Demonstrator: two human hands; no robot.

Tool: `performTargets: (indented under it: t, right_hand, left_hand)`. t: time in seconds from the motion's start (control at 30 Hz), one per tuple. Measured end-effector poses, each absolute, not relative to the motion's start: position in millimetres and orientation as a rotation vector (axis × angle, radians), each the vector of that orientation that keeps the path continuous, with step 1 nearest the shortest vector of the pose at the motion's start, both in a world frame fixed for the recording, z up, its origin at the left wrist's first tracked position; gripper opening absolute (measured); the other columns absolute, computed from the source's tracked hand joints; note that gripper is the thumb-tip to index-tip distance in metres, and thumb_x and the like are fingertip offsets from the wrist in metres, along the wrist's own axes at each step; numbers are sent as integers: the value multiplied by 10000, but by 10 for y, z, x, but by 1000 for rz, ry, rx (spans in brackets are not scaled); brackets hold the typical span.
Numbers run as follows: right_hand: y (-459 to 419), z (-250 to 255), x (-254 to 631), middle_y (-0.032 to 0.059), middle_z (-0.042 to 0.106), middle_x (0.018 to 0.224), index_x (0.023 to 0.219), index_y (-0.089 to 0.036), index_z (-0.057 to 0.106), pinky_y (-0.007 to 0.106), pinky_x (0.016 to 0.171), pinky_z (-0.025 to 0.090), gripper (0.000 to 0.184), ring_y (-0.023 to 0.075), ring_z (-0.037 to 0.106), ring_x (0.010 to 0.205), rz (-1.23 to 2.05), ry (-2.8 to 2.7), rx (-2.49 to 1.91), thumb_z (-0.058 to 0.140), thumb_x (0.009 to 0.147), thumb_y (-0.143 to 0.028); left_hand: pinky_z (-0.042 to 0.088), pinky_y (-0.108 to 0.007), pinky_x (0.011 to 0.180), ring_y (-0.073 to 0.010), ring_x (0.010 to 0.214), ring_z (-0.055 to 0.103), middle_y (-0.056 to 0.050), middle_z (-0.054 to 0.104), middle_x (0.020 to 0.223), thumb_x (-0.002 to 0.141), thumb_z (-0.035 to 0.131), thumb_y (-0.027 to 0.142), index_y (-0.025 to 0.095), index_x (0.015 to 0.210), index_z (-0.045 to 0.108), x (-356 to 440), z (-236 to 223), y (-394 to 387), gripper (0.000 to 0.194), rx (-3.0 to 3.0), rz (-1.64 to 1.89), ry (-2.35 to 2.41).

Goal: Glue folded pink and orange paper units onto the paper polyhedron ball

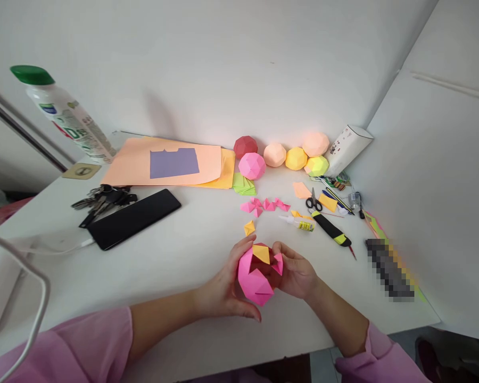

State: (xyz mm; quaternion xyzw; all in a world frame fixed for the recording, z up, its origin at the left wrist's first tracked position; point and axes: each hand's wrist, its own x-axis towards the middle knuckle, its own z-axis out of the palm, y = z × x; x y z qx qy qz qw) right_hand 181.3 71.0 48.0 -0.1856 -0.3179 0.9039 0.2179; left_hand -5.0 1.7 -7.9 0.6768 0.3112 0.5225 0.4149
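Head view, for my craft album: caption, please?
Left hand and right hand hold an open pink-and-yellow paper ball, glue and scissors beyond.

Soft light; faint shadow [159, 113] on wall [231, 69]; 1 pixelated patch [389, 269].

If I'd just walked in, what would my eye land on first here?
Probably the pink ball with a gap in it, at the front middle, held between the left hand and right hand. Next, perhaps, the colourful paper balls grouped at the back, from the middle rightward, and the white bottle with its green cap at far left.
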Motion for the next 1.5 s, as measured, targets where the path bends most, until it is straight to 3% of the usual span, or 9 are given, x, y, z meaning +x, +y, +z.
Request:
performTargets:
  t: [0.23,0.4,0.5,0.73,0.87,0.97,1.33,1.5]
  right_hand:
    - [696,472,1780,-18,516,766,745,-194,506,256,639,404,319,124,512,708,2459,-988,-516,753,763,-395]
    - [802,547,1916,-25,529,747,802,-182,528,237,646,405,279,97,509,674,2381,-1256,-611,724,806,-380]
    - [861,644,2033,-7,585,757,840,-178,560,270,687,458,223,116,578,704,2255,-1511,-624,667,856,-373]
    - [790,772,2059,73,692,931,918,-213,686,332,768,496,138,192,635,864,1567,-1930,-788,635,871,-332]
    - [727,784,1965,76,709,898,877,-227,718,378,806,496,113,226,640,881,1385,-1992,-779,630,864,-298]
    - [690,779,1920,81,693,903,862,-226,726,380,799,493,115,230,626,887,1429,-1955,-768,644,853,-306]
    - [556,758,1839,11,624,687,718,-176,700,274,603,430,187,129,527,630,1758,-1555,-1075,716,777,-352]
    - [582,694,1816,0,609,629,675,-148,707,262,597,418,228,110,508,599,1940,-1345,-1172,777,708,-362]
  left_hand:
    - [419,-489,1035,-315,1256,452,-141,324,1431,686,814,325,319,1484,118,-68,24,9,1059,1435,1206,715]
    - [414,-496,1038,-339,1292,396,-131,281,1458,677,815,292,322,1469,191,-73,5,12,1009,1443,1179,767]
    - [427,-498,1027,-344,1290,394,-132,286,1452,672,819,319,323,1471,195,-63,-49,25,1015,1447,1169,768]
    - [542,-463,888,-339,1249,445,-145,248,1459,708,791,333,355,1472,145,-26,-84,21,1001,1429,1167,765]
    - [439,-555,1019,-376,1356,299,-149,169,1495,709,796,314,348,1468,153,-33,-48,12,995,1593,1207,860]
    - [311,-612,1098,-387,1398,205,-146,169,1499,703,804,321,343,1474,148,-37,-48,11,1013,1750,1279,911]
    - [357,-584,1089,-378,1433,164,-150,166,1505,755,765,256,356,1480,107,-30,-106,-8,985,1882,1293,1128]
    - [385,-601,1062,-386,1420,202,-154,169,1500,756,764,273,363,1476,93,-19,-102,-8,988,1916,1261,1156]
